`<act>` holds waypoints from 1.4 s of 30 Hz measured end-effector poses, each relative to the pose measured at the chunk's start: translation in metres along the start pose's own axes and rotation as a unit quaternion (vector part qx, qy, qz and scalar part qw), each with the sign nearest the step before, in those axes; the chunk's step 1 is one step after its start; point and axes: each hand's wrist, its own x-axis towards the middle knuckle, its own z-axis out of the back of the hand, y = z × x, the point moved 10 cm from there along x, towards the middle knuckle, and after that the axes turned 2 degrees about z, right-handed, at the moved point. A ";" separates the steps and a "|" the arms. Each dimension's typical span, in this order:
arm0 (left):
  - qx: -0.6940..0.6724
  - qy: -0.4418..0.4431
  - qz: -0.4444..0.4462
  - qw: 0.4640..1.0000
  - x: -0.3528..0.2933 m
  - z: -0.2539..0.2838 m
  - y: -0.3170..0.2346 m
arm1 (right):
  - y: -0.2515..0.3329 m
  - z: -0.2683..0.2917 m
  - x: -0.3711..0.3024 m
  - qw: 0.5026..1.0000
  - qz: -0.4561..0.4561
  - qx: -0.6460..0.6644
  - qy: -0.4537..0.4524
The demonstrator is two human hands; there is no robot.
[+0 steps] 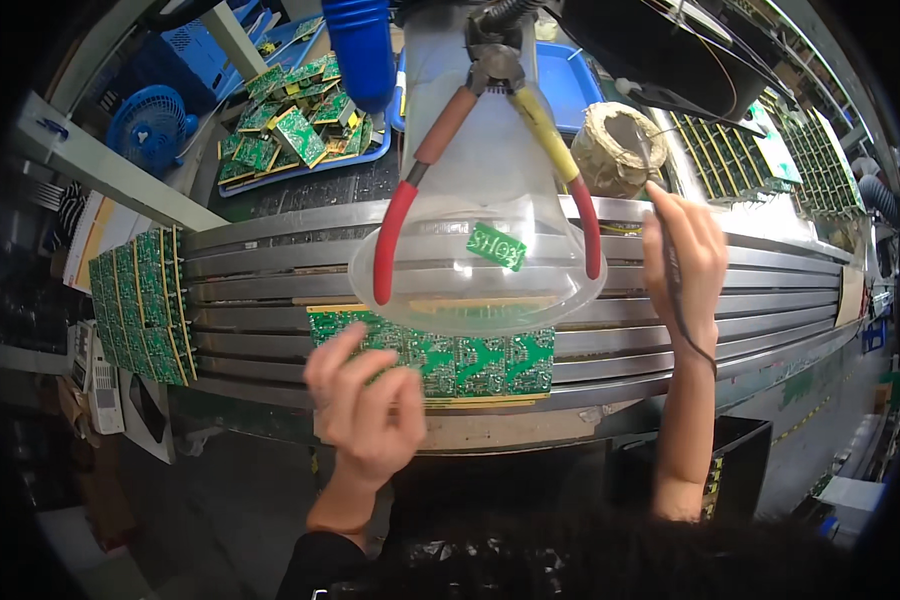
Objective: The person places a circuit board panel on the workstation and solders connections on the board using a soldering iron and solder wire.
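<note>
A green circuit board panel [480,365] lies flat on the metal rails in front of me. My left hand [365,405] is over its left part, slightly blurred, fingers loosely bent and apart, with nothing visible in them. My right hand [685,255] is closed around a soldering iron [654,190], whose dark cord runs down along my forearm. The iron points into a round container with a pale, rough ring-shaped rim [595,125], at the back right. A clear funnel-shaped hood [480,290] hides part of the panel's far edge.
Pliers [495,70] with red grips hang before the hood. A blue tray [375,155] of loose boards stands back left, near a blue fan [150,125]. Board panels [140,305] stand at left; more panels [725,160] sit back right. A black bin [745,450] is below right.
</note>
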 end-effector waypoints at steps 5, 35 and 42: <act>-0.044 -0.006 0.134 0.990 -0.026 0.020 0.062 | 0.005 0.031 -0.050 0.982 -0.057 0.149 -0.103; -0.036 0.063 -0.036 0.997 0.018 -0.032 -0.039 | 0.074 0.044 -0.143 0.836 -0.072 0.529 -0.123; -0.053 0.072 -0.019 0.996 0.009 -0.036 -0.032 | 0.074 0.041 -0.144 0.846 -0.069 0.519 -0.105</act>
